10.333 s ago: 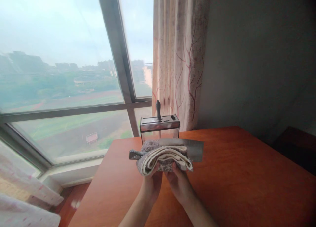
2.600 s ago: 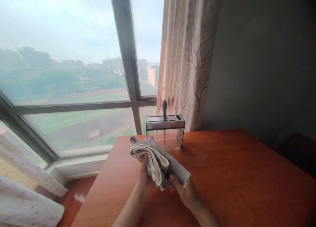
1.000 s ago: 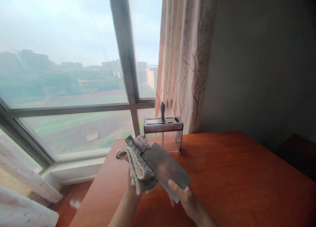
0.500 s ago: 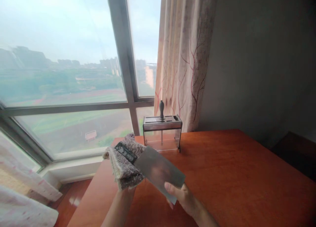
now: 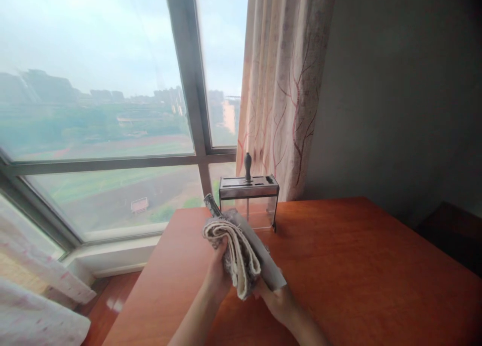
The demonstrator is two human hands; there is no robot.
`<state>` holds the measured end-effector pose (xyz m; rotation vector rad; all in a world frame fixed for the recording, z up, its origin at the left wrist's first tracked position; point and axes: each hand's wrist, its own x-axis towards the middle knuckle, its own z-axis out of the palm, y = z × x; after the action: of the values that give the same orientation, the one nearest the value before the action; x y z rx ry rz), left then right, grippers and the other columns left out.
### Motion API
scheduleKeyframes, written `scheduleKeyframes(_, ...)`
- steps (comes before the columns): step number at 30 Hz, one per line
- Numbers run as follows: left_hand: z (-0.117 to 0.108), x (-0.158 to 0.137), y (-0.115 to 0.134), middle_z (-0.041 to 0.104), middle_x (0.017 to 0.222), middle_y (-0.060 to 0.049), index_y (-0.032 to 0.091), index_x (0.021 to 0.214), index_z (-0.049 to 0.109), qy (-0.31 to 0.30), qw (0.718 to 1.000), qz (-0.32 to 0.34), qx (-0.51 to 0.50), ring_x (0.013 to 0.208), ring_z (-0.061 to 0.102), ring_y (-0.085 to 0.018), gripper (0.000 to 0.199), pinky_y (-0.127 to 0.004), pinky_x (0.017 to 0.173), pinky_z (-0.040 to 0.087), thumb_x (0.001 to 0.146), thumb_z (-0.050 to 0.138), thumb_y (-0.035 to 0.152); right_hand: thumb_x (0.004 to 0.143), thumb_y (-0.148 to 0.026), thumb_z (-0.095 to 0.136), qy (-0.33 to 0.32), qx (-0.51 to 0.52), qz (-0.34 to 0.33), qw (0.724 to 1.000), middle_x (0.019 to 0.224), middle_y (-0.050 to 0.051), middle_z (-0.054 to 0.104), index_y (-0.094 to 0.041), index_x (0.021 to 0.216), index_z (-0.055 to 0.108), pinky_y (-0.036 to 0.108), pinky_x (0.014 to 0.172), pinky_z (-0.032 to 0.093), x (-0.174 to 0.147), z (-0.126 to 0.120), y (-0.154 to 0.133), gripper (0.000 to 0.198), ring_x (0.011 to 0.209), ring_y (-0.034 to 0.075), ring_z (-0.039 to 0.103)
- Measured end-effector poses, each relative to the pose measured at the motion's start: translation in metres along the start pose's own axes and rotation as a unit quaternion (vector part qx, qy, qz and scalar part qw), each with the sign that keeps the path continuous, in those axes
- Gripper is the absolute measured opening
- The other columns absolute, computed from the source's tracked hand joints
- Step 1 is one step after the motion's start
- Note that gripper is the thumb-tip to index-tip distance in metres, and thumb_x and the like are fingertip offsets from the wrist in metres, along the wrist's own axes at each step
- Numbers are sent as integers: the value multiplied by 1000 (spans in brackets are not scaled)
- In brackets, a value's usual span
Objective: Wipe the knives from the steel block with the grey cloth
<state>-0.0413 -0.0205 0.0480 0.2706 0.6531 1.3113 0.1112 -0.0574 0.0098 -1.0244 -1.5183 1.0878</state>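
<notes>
A folded grey-and-cream towel is gripped in my left hand, thumb on its near fold. Beside the towel, on its right, a cleaver stands turned nearly edge-on, its wide grey blade slanting down to the right. Its dark, patterned handle pokes out past the towel's upper left. My right hand holds the blade's lower end, some fingers hidden behind the towel. The towel lies against the blade.
On the reddish-brown wooden table, a clear-sided knife block with a dark-handled tool upright in its top stands just beyond my hands. A large window, a patterned curtain and a dark wall lie behind.
The cleaver has turned from showing its broad face to nearly edge-on. My left hand has moved right with the towel, whose folded edges now face me, in front of the blade.
</notes>
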Motion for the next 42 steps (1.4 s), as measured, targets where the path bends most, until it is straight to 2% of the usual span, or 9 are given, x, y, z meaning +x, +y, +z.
scheduleKeyframes(4,4,0,1,75,80,-8,13,95,67,32,999,6,15,75,72,-25,23,-36,74,58,81,64,31,92,-44,46,-40,-42,-36,998,61,3,64,-18,69,62,25,58,45,1,-1,-3,38,59,17,62)
scheduleKeyframes(11,5,1,24,75,92,-11,13,98,67,38,997,61,-6,84,71,-25,23,-38,81,57,86,57,30,95,-38,41,-71,-133,-92,984,63,1,62,-17,81,61,24,58,41,4,3,-13,32,58,15,60)
scheduleKeyframes(17,5,3,36,75,93,-9,13,97,68,68,991,117,-11,86,71,-23,21,-36,87,54,87,56,28,97,-36,34,-48,-278,-214,935,68,3,61,-19,86,60,27,57,32,5,2,-11,33,61,16,56)
scheduleKeyframes(21,5,0,56,76,89,-6,16,103,68,77,983,156,-53,91,70,-22,27,-36,92,51,92,47,29,98,-34,31,-78,-342,-230,908,69,3,61,-20,98,60,29,58,30,4,1,-12,32,62,17,55)
scheduleKeyframes(25,-6,-1,83,76,87,-3,21,112,65,104,964,220,-104,90,70,-19,35,-33,96,48,95,38,34,98,-34,29,-104,-383,-246,885,66,3,62,-21,102,61,30,58,27,3,3,-16,34,61,18,54)
scheduleKeyframes(28,-15,2,93,76,90,-2,23,115,64,99,952,264,-119,92,69,-17,36,-31,97,46,94,40,39,98,-34,31,-102,-396,-255,876,64,2,61,-22,102,61,31,56,24,3,3,-15,33,60,17,52)
scheduleKeyframes(33,-9,5,80,76,83,-2,22,109,67,88,968,217,-93,88,70,-19,33,-35,97,46,94,41,35,98,-32,31,-86,-407,-254,873,64,2,61,-21,106,61,31,56,24,3,3,-9,32,59,17,52)
scheduleKeyframes(37,0,5,65,75,82,-3,19,101,68,93,978,178,-50,95,68,-21,22,-36,97,47,89,52,27,98,-28,33,-72,-427,-273,859,63,2,62,-18,109,60,31,56,23,2,5,-8,31,57,17,52)
scheduleKeyframes(42,7,2,53,75,83,-5,18,98,69,87,987,129,-36,96,68,-25,21,-36,93,50,84,58,31,96,-22,37,-62,-438,-300,845,64,3,62,-17,109,59,31,55,25,0,6,-8,26,57,18,52)
